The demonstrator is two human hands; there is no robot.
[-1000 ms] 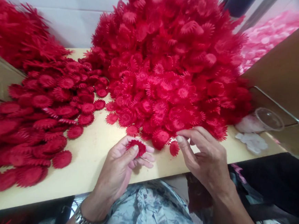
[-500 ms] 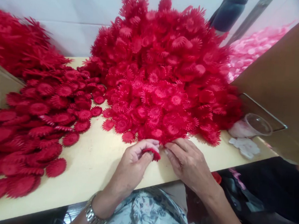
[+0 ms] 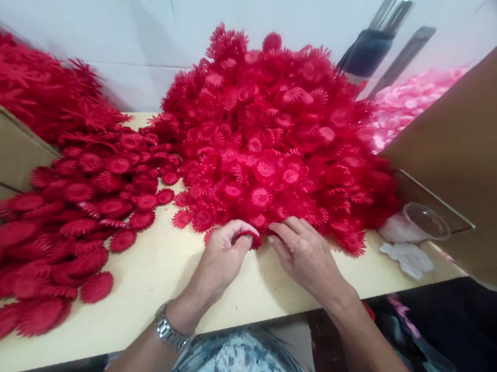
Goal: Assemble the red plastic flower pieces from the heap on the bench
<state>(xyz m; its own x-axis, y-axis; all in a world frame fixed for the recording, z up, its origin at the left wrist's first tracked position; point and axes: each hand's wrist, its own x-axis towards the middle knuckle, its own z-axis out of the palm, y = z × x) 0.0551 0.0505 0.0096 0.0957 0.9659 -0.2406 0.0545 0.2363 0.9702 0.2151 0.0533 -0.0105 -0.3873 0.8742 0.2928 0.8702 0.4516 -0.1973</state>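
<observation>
My left hand (image 3: pixel 224 260) is closed around a small stack of red flower pieces (image 3: pixel 248 239), thumb pressed on top. They look like thin fringed discs, probably fabric. At the front edge of a big red pile of flower pieces (image 3: pixel 264 147), the fingers of my right hand (image 3: pixel 305 256) are pinched together. A bit of red shows at those fingertips, just right of the stack in my left hand. The fingertips partly hide what is there. A metal-banded watch (image 3: pixel 171 328) is on my left wrist.
Stacked red discs (image 3: pixel 77 224) cover the pale table's (image 3: pixel 145 292) left side, with longer-petalled red pieces (image 3: pixel 37 83) behind. To the right are a clear plastic cup (image 3: pixel 426 223), a crumpled white item (image 3: pixel 408 259) and a cardboard panel (image 3: pixel 462 151). Pink pieces (image 3: pixel 410 104) lie beyond.
The view has shifted, so the pile and wall sit lower in the picture. Both hands stay close together at the pile's front edge, the left one still holding its stack.
</observation>
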